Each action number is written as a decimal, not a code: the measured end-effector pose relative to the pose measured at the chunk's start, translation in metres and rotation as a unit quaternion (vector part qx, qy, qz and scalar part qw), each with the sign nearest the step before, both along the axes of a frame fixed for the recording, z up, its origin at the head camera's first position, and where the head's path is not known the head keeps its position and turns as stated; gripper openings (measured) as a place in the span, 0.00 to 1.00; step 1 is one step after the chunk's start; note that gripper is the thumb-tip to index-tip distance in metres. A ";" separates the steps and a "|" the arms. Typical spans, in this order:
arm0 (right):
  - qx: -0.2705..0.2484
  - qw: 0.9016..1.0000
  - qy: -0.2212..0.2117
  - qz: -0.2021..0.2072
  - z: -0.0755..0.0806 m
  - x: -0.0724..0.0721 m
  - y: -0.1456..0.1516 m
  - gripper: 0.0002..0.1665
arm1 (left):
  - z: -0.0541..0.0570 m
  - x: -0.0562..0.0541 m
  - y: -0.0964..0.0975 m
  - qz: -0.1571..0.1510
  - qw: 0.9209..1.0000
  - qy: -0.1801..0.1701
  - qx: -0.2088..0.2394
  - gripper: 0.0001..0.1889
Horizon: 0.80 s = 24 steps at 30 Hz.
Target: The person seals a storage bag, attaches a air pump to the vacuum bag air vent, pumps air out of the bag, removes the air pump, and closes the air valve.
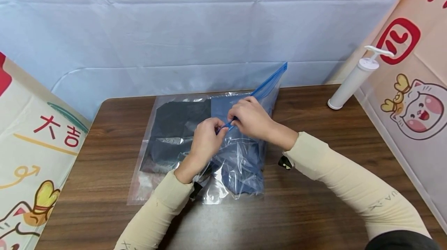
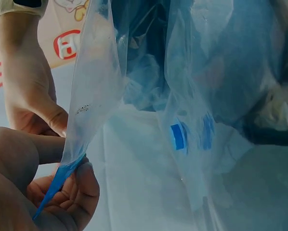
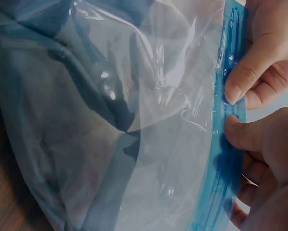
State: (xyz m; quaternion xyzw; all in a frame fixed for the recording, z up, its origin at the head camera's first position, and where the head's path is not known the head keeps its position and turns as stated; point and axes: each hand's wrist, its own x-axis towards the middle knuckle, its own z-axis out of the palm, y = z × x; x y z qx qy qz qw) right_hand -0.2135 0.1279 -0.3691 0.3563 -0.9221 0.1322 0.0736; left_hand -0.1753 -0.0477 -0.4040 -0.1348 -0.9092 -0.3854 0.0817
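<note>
A clear plastic storage bag (image 1: 139, 188) lies on the table with dark folded cloth (image 1: 181, 120) and blue cloth (image 1: 241, 168) inside. Its blue zip strip (image 1: 270, 81) slants upward to the far right, lifted off the tabletop. My left hand (image 1: 206, 137) pinches the strip near the bag's middle. Right beside it, my right hand (image 1: 251, 118) pinches the same strip a little farther up. Up close in the right wrist view, both thumbs press on the ribbed blue strip (image 3: 221, 168). A small blue piece (image 2: 177, 137) shows against the film in the left wrist view.
A white hand pump (image 1: 352, 81) with a T-shaped handle stands at the table's back right. The brown wooden table (image 1: 297, 219) meets a pale cloth backdrop (image 1: 174, 28) behind. Printed cartoon panels flank it on the left and right.
</note>
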 end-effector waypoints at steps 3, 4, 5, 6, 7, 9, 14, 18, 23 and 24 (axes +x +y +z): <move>0.000 1.000 0.026 0.002 -0.005 0.001 -0.001 0.08 | -0.002 0.000 0.000 0.003 1.000 0.013 0.004 0.05; 0.001 0.999 0.033 0.003 -0.006 0.001 -0.001 0.09 | -0.002 0.000 0.001 0.003 1.000 0.016 0.006 0.05; 0.000 0.999 0.041 0.004 -0.007 0.001 -0.001 0.09 | -0.003 0.000 0.001 0.003 1.000 0.019 0.007 0.05; -0.001 0.999 0.044 0.004 -0.008 0.001 -0.001 0.09 | -0.003 0.000 0.001 0.003 1.000 0.021 0.009 0.06; -0.003 0.999 0.045 0.003 -0.009 0.001 -0.001 0.09 | -0.004 -0.001 0.001 0.003 1.000 0.021 0.011 0.06; -0.006 0.999 0.040 0.003 -0.009 0.000 0.000 0.07 | -0.005 -0.001 0.001 -0.001 1.000 0.016 0.012 0.06; 0.001 1.000 -0.012 0.018 0.000 -0.007 0.007 0.03 | -0.004 -0.003 -0.002 -0.012 1.000 -0.005 0.008 0.05; 0.004 1.000 -0.019 0.022 0.004 -0.010 0.009 0.03 | -0.001 -0.004 -0.002 -0.023 0.999 -0.021 0.006 0.02; 0.003 1.000 -0.017 0.020 0.002 -0.011 0.008 0.04 | 0.002 -0.007 -0.002 -0.044 0.997 -0.054 0.020 0.06; 0.002 1.000 -0.019 0.020 0.002 -0.011 0.008 0.04 | 0.003 -0.007 -0.002 -0.047 0.997 -0.061 0.023 0.07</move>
